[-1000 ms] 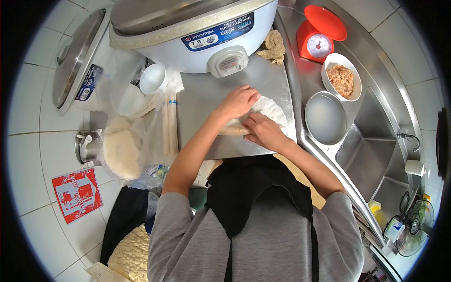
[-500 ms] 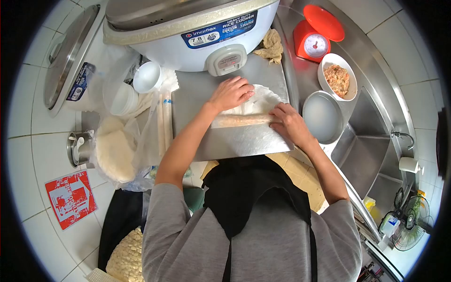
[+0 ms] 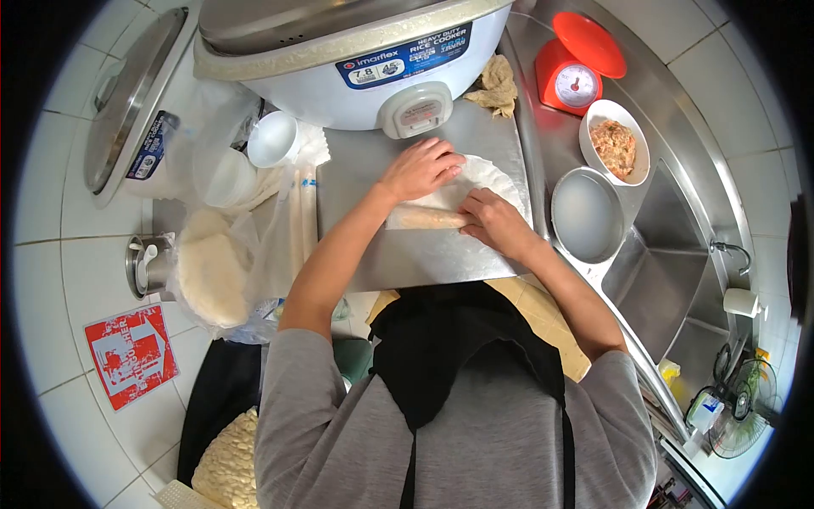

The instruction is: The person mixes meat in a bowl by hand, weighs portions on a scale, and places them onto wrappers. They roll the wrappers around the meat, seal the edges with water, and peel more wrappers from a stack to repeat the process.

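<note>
A thin round spring roll wrapper lies on the steel worktop, its near part folded over a long filling as a partly rolled spring roll. My left hand is on the wrapper's far left edge, fingers bent and held together; its fingertips are partly hidden. My right hand has its fingers closed on the right end of the roll, covering that end. To the left, finished spring rolls lie side by side near clear plastic. A stack of pale wrappers sits in a plastic bag.
A large rice cooker stands behind the worktop. On the right are a red scale, a bowl of orange-flecked filling, a pan of cloudy liquid and a sink. A cloth lies beside the cooker.
My right hand has moved left and inward along the roll, folding its right end in. My left hand stays at nearly the same place. The view has shifted slightly.
</note>
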The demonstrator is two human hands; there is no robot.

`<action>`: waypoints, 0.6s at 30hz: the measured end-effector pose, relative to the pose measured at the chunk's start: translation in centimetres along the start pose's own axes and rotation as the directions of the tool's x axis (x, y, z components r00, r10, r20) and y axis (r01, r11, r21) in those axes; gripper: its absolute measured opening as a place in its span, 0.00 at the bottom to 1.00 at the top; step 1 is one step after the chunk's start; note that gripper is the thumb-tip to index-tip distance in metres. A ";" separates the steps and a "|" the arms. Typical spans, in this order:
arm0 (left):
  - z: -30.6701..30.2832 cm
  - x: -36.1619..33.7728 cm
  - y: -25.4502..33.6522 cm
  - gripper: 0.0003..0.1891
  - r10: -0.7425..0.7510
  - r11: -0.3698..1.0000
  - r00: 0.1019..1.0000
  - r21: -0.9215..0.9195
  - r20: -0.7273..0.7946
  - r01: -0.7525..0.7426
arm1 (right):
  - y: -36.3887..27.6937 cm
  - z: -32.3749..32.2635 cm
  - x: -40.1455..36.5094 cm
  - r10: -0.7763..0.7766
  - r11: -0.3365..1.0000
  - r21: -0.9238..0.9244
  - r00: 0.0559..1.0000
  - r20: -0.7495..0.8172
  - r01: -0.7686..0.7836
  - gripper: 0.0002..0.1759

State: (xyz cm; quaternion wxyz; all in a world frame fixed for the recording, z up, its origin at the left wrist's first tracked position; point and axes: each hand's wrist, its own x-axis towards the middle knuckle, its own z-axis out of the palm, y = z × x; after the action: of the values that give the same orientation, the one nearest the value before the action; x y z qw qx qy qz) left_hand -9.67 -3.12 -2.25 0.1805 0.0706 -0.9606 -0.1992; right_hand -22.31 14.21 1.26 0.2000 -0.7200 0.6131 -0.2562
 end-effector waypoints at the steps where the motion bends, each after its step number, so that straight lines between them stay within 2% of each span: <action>1: -0.1 0.0 0.0 0.12 -0.005 1.000 1.000 0.002 0.000 0.005 | 0.0 0.1 0.1 0.021 0.999 -0.033 0.999 0.036 -0.020 0.18; 3: -0.2 -0.1 0.0 0.12 -0.100 0.989 0.995 -0.113 0.008 0.100 | -0.4 0.6 0.7 0.046 0.997 -0.061 0.996 0.071 -0.041 0.18; 5: 0.1 0.0 -0.4 0.12 -0.088 0.988 0.996 -0.127 -0.001 0.087 | -1.8 1.7 2.2 -0.086 0.996 0.028 0.996 -0.021 0.086 0.19; 7: 0.0 0.1 -0.5 0.12 -0.075 0.988 0.997 -0.138 -0.012 0.073 | -2.4 3.2 3.0 -0.096 0.995 0.015 0.995 -0.033 0.097 0.19; 9: 0.0 0.1 -0.5 0.12 -0.156 0.968 0.986 -0.190 0.060 0.165 | -2.9 3.9 3.1 -0.084 0.996 0.001 0.996 -0.027 0.084 0.16; 13: 0.1 0.0 -0.7 0.13 -0.131 0.970 0.990 -0.202 0.048 0.139 | -2.9 4.4 2.8 -0.112 0.991 -0.067 0.994 0.001 0.112 0.13; 15: 0.0 0.1 -0.8 0.14 -0.125 0.974 0.990 -0.185 0.060 0.134 | -3.0 4.5 2.9 -0.118 0.991 -0.063 0.992 -0.048 0.115 0.10; 18: -0.2 0.1 -0.6 0.14 -0.114 0.973 0.992 -0.195 0.058 0.124 | -3.0 5.0 3.0 -0.125 0.985 -0.118 0.992 -0.005 0.123 0.11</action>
State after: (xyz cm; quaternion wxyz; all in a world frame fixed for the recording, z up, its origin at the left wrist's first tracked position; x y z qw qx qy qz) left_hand -9.62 -3.76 -2.34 0.1521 0.1050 -0.9339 -0.3061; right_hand -16.54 11.67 -0.54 0.1371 -0.7657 0.5824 -0.2360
